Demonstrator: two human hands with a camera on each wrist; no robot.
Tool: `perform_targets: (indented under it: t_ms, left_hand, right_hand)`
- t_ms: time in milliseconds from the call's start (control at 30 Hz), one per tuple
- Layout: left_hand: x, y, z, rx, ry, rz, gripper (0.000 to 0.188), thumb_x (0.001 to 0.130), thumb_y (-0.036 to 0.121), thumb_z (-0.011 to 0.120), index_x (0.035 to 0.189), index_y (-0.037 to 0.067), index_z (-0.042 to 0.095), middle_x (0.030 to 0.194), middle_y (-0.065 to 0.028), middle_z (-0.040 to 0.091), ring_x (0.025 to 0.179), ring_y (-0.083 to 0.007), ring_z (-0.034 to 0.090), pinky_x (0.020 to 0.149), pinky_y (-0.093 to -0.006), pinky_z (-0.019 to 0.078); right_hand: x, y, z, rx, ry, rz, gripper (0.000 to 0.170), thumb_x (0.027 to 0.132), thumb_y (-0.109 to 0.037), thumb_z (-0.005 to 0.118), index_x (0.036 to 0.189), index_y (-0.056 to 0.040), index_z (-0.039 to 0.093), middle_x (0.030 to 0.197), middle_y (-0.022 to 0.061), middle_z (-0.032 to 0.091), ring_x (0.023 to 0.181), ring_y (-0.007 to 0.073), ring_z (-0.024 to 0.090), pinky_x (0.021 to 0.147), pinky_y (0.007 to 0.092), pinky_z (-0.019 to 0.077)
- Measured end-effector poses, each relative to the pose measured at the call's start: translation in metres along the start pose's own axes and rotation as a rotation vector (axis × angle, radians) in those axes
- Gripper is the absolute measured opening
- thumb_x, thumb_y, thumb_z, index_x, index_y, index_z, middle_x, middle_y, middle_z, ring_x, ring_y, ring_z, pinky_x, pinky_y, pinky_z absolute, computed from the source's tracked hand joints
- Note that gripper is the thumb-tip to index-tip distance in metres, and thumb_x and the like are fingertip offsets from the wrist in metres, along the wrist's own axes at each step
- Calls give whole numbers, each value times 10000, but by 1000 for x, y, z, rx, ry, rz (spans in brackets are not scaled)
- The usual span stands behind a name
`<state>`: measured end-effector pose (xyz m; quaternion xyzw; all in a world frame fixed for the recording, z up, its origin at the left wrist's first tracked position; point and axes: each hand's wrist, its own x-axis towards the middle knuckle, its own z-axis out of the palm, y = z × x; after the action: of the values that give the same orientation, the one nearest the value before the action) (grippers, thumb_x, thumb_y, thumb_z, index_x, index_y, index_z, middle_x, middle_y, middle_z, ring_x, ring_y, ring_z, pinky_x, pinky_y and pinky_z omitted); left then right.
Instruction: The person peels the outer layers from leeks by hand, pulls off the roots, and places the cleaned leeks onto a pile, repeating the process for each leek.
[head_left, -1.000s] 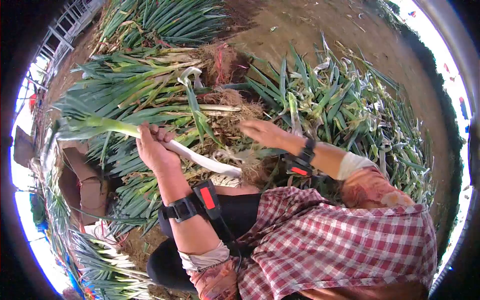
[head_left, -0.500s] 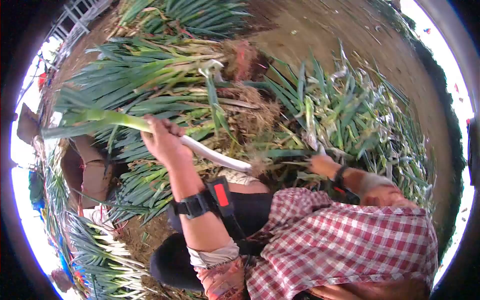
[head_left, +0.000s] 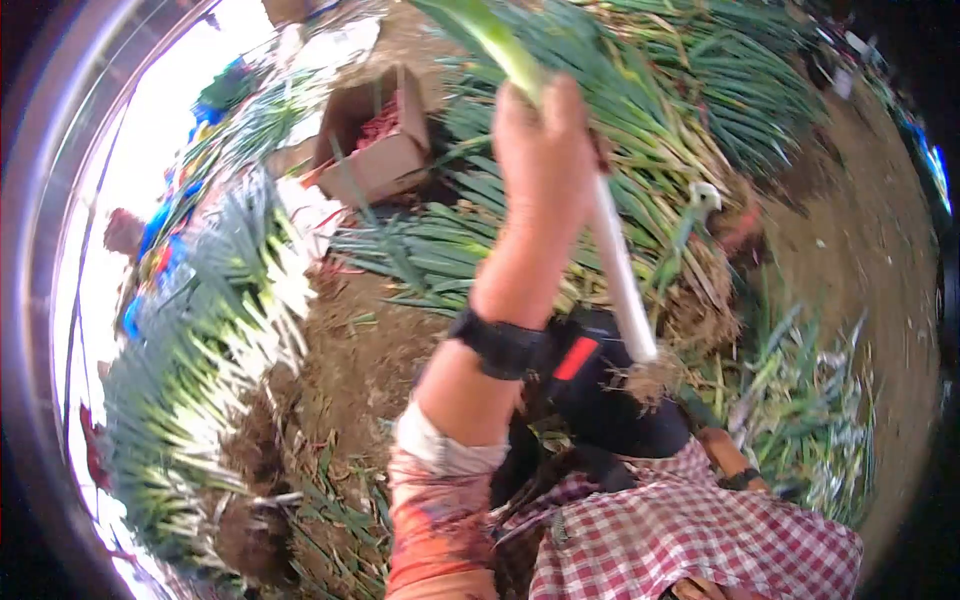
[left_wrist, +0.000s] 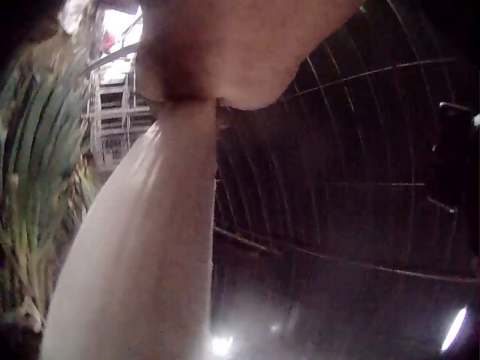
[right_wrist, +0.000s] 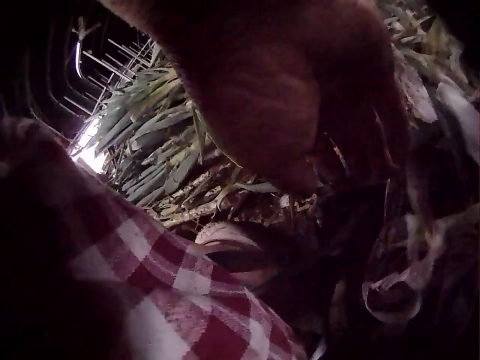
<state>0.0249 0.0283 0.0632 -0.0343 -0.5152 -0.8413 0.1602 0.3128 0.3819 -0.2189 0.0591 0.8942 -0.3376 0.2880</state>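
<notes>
In the head view my left hand (head_left: 545, 150) grips a long green onion (head_left: 622, 270) around its middle. Its green leaves point up past the top edge, and its white stalk slants down to a tuft of roots. The left wrist view shows the smooth white stalk (left_wrist: 142, 247) coming out below the hand (left_wrist: 217, 52). My right hand (head_left: 718, 447) is low at the right, beside a heap of stripped leaves (head_left: 800, 420). In the right wrist view that hand (right_wrist: 285, 105) is dark, its fingers pointing down; I cannot tell whether it holds anything.
Uncleaned green onions (head_left: 640, 130) lie piled ahead, roots to the right. A row of white-stalked onions (head_left: 220, 340) lies at the left on bare soil (head_left: 370, 350). Behind stands an open cardboard box (head_left: 375, 165) with reddish stuff inside. A checkered cloth (head_left: 690, 530) covers the lap.
The head view has swung left, bringing the row of white-stalked onions into sight. My left hand keeps its grip while the onion turns steeper. My right hand has drawn back toward the leaf heap.
</notes>
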Motion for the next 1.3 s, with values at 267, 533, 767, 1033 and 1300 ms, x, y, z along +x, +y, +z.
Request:
perform_targets:
  t_ms: [267,533,767,1033,1300]
  left_hand:
    - [69,168,-434,1279,274,151,393,786,265,559,1068,4,474,783,-91,588,694,-256,567,584,-346,447]
    - [-53,112,-333,669,493,-438,387,852,255,478,1141,7,414,936,-117,568,760,-188,592,635,-292,476]
    - [-66,96,-191,571,97,-433,270,857,178,470,1066,8,490,813,-68,581,644,-130,562,590,-239,460]
    - [-62,47,-64,155,-37,-415,305,866,188,427,1080,-26,470,773,-102,565,577,-124,505,512,-247,429]
    - [-47,-4,-55,195,282,-595,299,857,209,459,1090,22,470,785,-46,526,608,-87,458,527,-200,365]
  right_hand:
    - [24,78,20,-327,38,-38,242,714,-218,576,666,18,600,607,197,558,558,286,569,537,372,423]
    - [54,100,37,-308,-133,102,203,741,-199,546,707,-6,599,639,222,541,540,337,525,512,403,389]
    - [63,3,26,-217,-26,-79,264,741,-271,533,720,-18,607,673,190,566,602,344,551,549,397,437]
    - [119,-16,21,-276,-194,-159,310,770,-315,468,801,-19,554,746,196,554,701,355,537,621,413,422]
    - [228,-116,15,-55,230,-261,241,750,-252,511,853,-37,540,785,168,558,761,349,539,627,427,428]
